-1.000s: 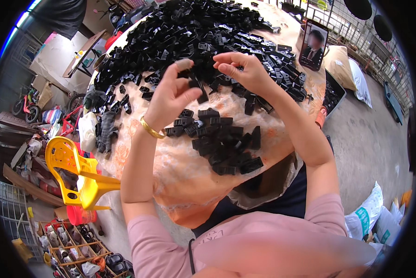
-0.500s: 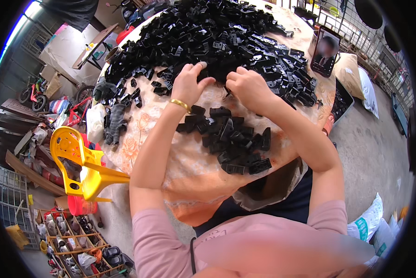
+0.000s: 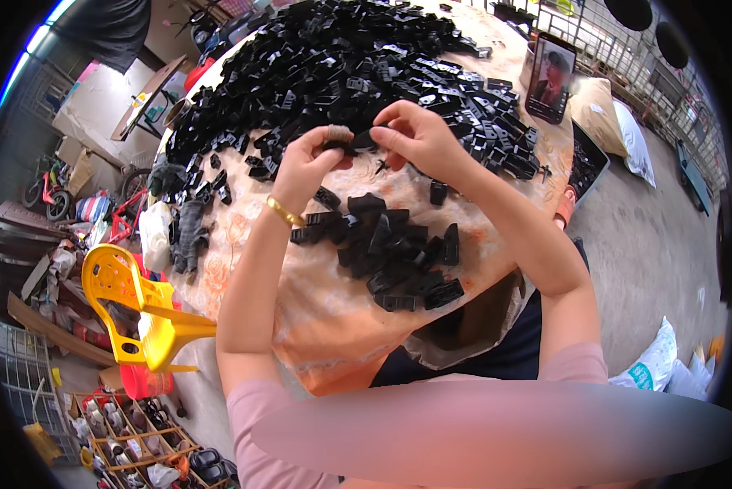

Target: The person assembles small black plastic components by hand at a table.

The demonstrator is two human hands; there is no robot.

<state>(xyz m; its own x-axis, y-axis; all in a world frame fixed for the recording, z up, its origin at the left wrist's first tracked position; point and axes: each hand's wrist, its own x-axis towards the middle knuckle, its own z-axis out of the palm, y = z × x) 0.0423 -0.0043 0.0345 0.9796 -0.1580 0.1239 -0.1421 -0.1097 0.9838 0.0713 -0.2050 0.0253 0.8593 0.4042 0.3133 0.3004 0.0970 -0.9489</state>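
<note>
Pinching one black plastic part (image 3: 358, 140) between both hands (image 3: 305, 159) (image 3: 419, 138); small finished cluster (image 3: 390, 248) nearby, big pile (image 3: 341, 65) seemingly left.

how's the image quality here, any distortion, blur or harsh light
Head view: strong fisheye, the table edge bows and a black rim rings the corners; even daylight, soft shadows; the left hand, right hand and black plastic part they hold are sharp; a smeared blurred patch crosses the bottom.

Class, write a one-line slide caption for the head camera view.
Left hand and right hand hold a small black plastic part together above a cloth-covered table heaped with black parts.
</note>
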